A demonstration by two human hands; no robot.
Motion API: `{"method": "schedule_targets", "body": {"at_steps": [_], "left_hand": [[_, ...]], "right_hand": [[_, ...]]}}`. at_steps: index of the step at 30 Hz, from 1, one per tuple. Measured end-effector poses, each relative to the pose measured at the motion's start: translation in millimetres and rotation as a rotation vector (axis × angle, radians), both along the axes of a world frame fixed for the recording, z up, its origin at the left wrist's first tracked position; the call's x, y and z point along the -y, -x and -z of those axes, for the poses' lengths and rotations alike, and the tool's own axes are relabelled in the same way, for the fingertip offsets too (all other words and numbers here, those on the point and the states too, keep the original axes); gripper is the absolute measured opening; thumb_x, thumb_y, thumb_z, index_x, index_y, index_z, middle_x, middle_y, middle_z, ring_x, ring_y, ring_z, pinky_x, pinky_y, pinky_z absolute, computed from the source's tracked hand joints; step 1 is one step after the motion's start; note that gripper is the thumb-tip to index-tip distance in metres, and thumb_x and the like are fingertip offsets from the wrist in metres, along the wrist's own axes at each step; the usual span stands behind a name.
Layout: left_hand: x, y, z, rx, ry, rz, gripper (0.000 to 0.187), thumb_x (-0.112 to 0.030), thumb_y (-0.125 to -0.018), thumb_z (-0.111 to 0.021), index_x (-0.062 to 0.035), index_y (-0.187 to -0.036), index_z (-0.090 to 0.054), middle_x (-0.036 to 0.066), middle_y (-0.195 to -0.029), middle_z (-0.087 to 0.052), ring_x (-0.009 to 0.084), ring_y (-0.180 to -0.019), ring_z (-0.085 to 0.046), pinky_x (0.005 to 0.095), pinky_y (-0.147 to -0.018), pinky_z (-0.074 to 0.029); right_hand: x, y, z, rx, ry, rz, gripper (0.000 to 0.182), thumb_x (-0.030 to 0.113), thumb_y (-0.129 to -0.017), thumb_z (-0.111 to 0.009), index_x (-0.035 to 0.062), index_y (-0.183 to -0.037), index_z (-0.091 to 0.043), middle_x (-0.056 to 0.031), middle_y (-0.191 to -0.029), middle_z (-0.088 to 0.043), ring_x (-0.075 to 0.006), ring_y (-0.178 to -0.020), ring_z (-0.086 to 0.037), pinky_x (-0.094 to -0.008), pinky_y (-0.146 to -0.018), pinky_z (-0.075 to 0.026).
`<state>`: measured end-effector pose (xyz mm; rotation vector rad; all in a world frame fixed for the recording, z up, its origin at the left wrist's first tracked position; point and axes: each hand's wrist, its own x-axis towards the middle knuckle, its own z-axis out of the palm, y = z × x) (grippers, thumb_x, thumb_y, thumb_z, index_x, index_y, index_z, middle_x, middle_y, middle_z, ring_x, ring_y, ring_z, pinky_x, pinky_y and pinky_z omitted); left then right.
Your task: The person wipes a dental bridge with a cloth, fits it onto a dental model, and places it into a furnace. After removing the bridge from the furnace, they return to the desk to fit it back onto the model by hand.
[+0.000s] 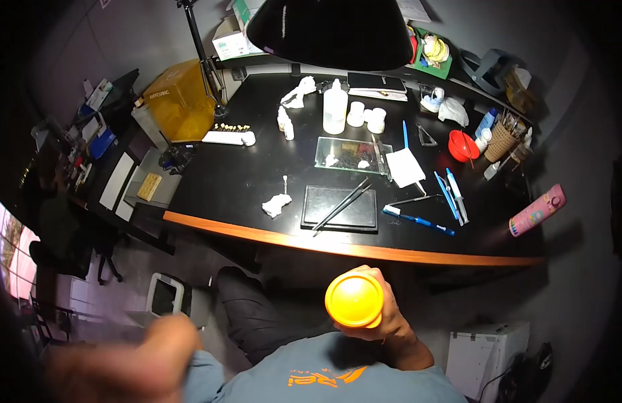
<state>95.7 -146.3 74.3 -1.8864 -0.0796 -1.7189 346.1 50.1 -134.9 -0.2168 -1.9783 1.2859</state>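
Observation:
My right hand [386,310] is wrapped round a container with a round yellow-orange lid [354,300], held close to my chest below the desk edge. At the lower left, my left hand [123,366] is raised beside my body and smeared by motion, so its fingers cannot be made out. Ahead on the black desk, tweezers [342,205] rest across a dark rectangular block [358,216]. A crumpled white tissue [276,205] lies left of the block, and a blue toothbrush [418,220] lies to its right.
A glass plate [334,162], a white bottle [335,107], a red bowl [463,146] and a pink bottle [537,210] stand or lie on the desk. The desk's orange front edge [271,234] runs before me. A black lamp shade [331,33] hangs above.

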Motion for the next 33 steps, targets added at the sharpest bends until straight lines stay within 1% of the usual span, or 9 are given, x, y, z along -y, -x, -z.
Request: {"method": "schedule_targets", "body": {"at_steps": [1,3,4,6,10,22,25,27,33], "left_hand": [[-21,20,36,-0.110,0.398,-0.137,0.042,-0.048,-0.088,-0.068,-0.0066,-0.094,-0.067,0.013,-0.097,-0.065,0.0256,-0.089,-0.064,0.0431,-0.082,-0.051],[-74,-33,89,0.164,1.013,-0.182,0.048,-0.041,-0.080,-0.082,-0.0049,-0.110,-0.069,0.013,-0.108,-0.071,0.0320,-0.100,-0.065,0.0425,-0.087,-0.051],[-86,-37,106,-0.008,1.297,-0.232,0.073,-0.048,-0.073,-0.086,-0.0031,-0.126,-0.065,0.019,-0.125,-0.063,0.0367,-0.113,-0.060,0.0460,-0.096,-0.047],[-102,-51,136,-0.274,1.350,-0.371,0.086,-0.050,-0.074,-0.084,-0.0049,-0.141,-0.056,0.023,-0.143,-0.049,0.0409,-0.129,-0.050,0.0493,-0.107,-0.039],[-106,-67,178,-0.260,1.307,-0.259,0.073,-0.042,-0.073,-0.085,-0.0065,-0.132,-0.064,0.017,-0.130,-0.062,0.0374,-0.116,-0.062,0.0469,-0.097,-0.049],[-101,-73,194,-0.195,1.168,-0.316,0.062,-0.052,-0.093,-0.067,0.0005,-0.124,-0.067,0.018,-0.116,-0.066,0.0365,-0.104,-0.064,0.0450,-0.090,-0.053],[-95,-66,201,0.080,1.196,-0.155,0.065,-0.058,-0.099,-0.056,0.0030,-0.121,-0.067,0.021,-0.115,-0.065,0.0354,-0.104,-0.065,0.0439,-0.088,-0.054],[-84,-59,191,0.341,1.352,-0.063,0.075,-0.064,-0.104,-0.038,0.0058,-0.121,-0.062,0.025,-0.115,-0.063,0.0312,-0.107,-0.066,0.0425,-0.093,-0.054],[-73,-36,239,1.145,1.259,0.817,0.063,-0.059,-0.108,-0.033,-0.0012,-0.124,-0.052,0.017,-0.117,-0.057,0.0309,-0.109,-0.061,0.0479,-0.096,-0.053]], "right_hand": [[4,1,4,0.016,0.090,-0.018,0.078,0.011,-0.061,-0.096,-0.0006,-0.126,-0.053,-0.0168,-0.113,-0.064,-0.0301,-0.098,-0.067,-0.0375,-0.087,-0.055],[9,7,5,0.107,-0.028,0.024,0.077,0.022,-0.065,-0.094,-0.0011,-0.125,-0.052,-0.0172,-0.108,-0.067,-0.0348,-0.096,-0.072,-0.0403,-0.085,-0.058],[11,11,4,0.123,-0.038,0.020,0.078,0.026,-0.066,-0.094,-0.0016,-0.125,-0.052,-0.0172,-0.108,-0.067,-0.0358,-0.095,-0.072,-0.0408,-0.084,-0.058],[18,11,17,0.141,0.027,0.014,0.082,0.036,-0.068,-0.094,-0.0032,-0.125,-0.051,-0.0186,-0.107,-0.066,-0.0374,-0.095,-0.072,-0.0424,-0.081,-0.059],[27,7,48,0.166,-0.001,0.099,0.057,0.034,-0.072,-0.080,-0.0007,-0.113,-0.062,-0.0195,-0.106,-0.065,-0.0357,-0.094,-0.070,-0.0396,-0.083,-0.057],[42,20,51,0.075,-0.055,0.215,0.060,0.027,-0.067,-0.087,0.0004,-0.114,-0.061,-0.0158,-0.102,-0.066,-0.0317,-0.089,-0.070,-0.0387,-0.078,-0.058],[44,32,47,0.044,-0.114,0.270,0.069,0.025,-0.067,-0.091,-0.0004,-0.121,-0.057,-0.0162,-0.108,-0.066,-0.0319,-0.092,-0.070,-0.0391,-0.081,-0.058],[50,35,49,0.084,0.034,0.196,0.077,0.018,-0.065,-0.093,0.0003,-0.128,-0.053,-0.0163,-0.112,-0.067,-0.0316,-0.097,-0.071,-0.0389,-0.086,-0.058],[32,47,14,-0.176,-0.084,0.163,0.069,0.013,-0.066,-0.095,-0.0001,-0.119,-0.053,-0.0190,-0.111,-0.064,-0.0267,-0.094,-0.070,-0.0362,-0.082,-0.058]]}}
